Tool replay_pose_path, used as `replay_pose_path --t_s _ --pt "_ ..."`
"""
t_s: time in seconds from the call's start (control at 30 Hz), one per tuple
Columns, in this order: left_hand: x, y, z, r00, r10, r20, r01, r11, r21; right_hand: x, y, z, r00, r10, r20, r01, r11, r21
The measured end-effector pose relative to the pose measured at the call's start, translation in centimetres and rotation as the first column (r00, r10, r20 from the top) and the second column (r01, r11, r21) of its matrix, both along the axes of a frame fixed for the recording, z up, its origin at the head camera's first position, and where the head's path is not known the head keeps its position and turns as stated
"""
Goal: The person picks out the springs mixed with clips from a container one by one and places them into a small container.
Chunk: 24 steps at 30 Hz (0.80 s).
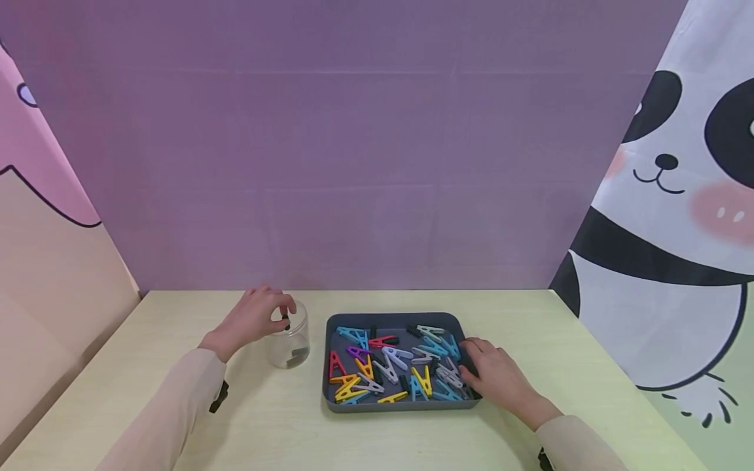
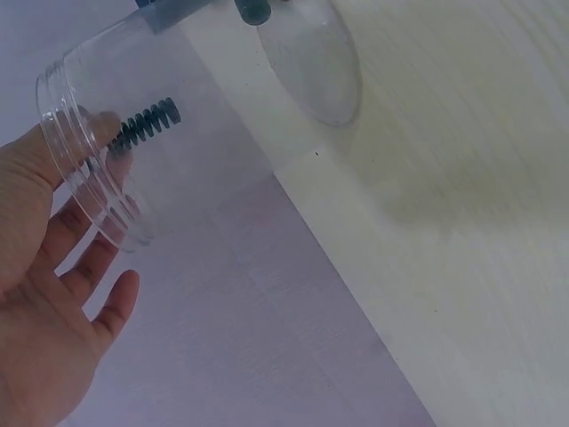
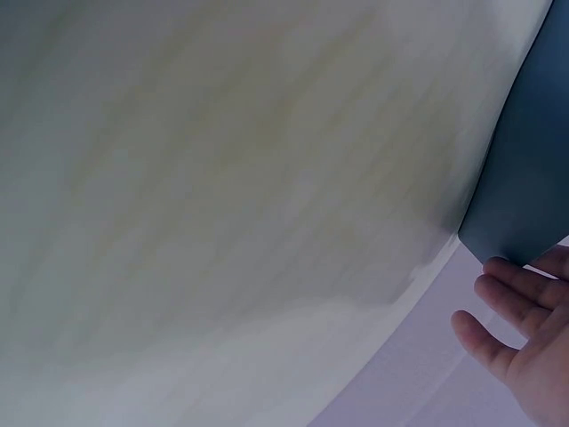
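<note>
My left hand pinches a small black coil spring between thumb and finger at the mouth of a clear plastic jar. In the left wrist view the spring shows through the jar's wall, just inside the threaded neck. Dark pieces lie at the jar's bottom. My right hand grips the right rim of a dark grey tray, its fingers against the outer wall. Colourful plastic clothespins and several black springs lie mixed in the tray.
Tray and jar stand side by side on a pale wooden table. A purple backdrop rises behind the table's far edge. A panda print covers the panel at the right.
</note>
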<state>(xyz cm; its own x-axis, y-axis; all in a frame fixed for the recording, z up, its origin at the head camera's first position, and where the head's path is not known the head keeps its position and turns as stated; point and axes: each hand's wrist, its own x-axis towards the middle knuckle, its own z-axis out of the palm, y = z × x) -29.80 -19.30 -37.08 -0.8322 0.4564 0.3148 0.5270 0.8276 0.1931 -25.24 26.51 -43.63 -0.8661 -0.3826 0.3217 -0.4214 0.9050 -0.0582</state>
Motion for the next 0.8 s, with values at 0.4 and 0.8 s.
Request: replay_pose_path --t_s 0.4,0.8 --pt "-0.03 -0.16 -0.08 1.000 -0.013 -0.015 0.013 1.000 -0.008 0.06 0.01 -0.09 1.000 0.008 -0.016 -0.009 1.000 -0.003" --pt "0.08 0.33 0.37 0.999 0.021 -0.029 -0.021 1.000 0.007 -0.02 0.00 -0.05 1.000 -0.004 0.008 0.004 1.000 0.000"
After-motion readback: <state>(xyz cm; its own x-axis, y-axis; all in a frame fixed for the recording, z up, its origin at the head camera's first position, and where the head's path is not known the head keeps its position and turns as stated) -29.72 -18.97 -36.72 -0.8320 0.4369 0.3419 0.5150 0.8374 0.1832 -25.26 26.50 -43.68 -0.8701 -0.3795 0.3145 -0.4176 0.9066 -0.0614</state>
